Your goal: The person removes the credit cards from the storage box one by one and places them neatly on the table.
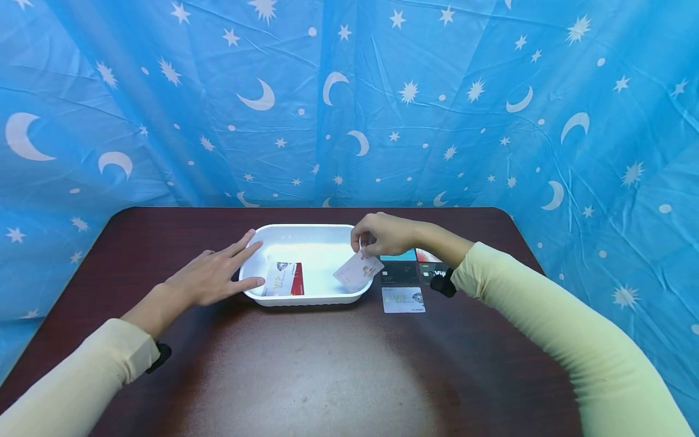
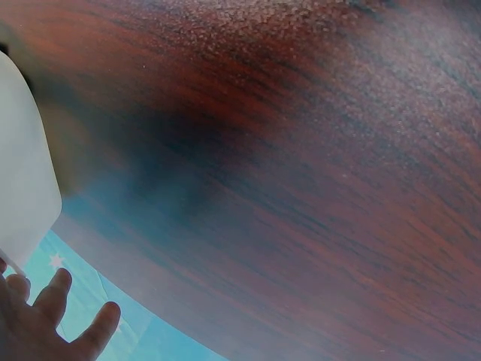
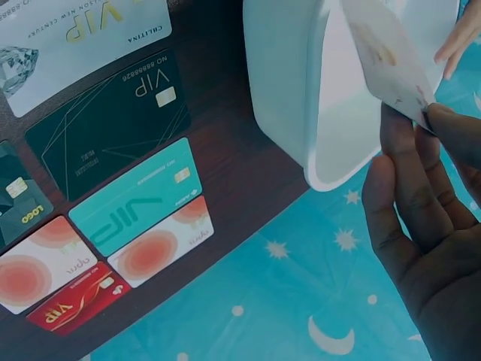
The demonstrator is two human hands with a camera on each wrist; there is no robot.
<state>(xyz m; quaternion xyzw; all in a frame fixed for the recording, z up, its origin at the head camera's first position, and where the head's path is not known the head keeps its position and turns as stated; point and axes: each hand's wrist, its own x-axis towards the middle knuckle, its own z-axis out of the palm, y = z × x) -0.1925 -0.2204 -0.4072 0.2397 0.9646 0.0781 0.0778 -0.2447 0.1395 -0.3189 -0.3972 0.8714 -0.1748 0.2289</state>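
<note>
My right hand (image 1: 388,233) pinches a pale card (image 1: 357,271) by its edge, thumb against fingers, over the right side of a white tray (image 1: 311,300). The right wrist view shows this card (image 3: 387,64) tilted, with faint gold and pink marks. Fingers spread, my left hand (image 1: 210,278) rests at the tray's left rim; in the left wrist view only part of that hand (image 2: 52,320) shows at the corner. Inside the tray lie a silver VIP card (image 1: 278,280) and a red card (image 1: 298,282) partly beneath it.
On the table right of the tray, several cards lie in rows: a silver VIP card (image 1: 403,300), a dark green one (image 3: 113,124), a teal one (image 3: 139,199), a red one (image 3: 79,299) and others. Behind the dark wooden table (image 1: 306,364) hangs a blue curtain (image 1: 382,121).
</note>
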